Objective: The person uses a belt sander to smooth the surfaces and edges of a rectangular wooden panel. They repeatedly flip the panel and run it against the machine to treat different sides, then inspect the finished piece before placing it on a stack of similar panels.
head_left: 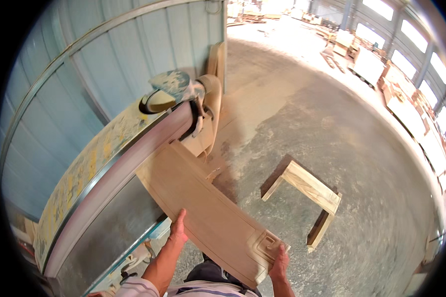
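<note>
A long, flat wooden panel (203, 203) with grooved lines and a carved recess at its near right end slants across the middle. My left hand (179, 228) is closed on its near long edge, thumb on top. At the carved end my right hand (280, 265) grips the corner, thumb up and the other fingers hidden beneath. The panel's far left end lies over the grey metal table (119, 213) of a belt sander and meets, or nearly meets, the pinkish sanding belt (129, 133); which of the two I cannot tell.
The sander's yellow-grey, worn cover (94, 158) curves along the left, with a duct (210, 91) at its far end. Behind it stands a blue-grey metal wall (148, 44). A low wooden bench (312, 185) sits on the concrete floor to the right. Stacked boards (406, 106) line the far right.
</note>
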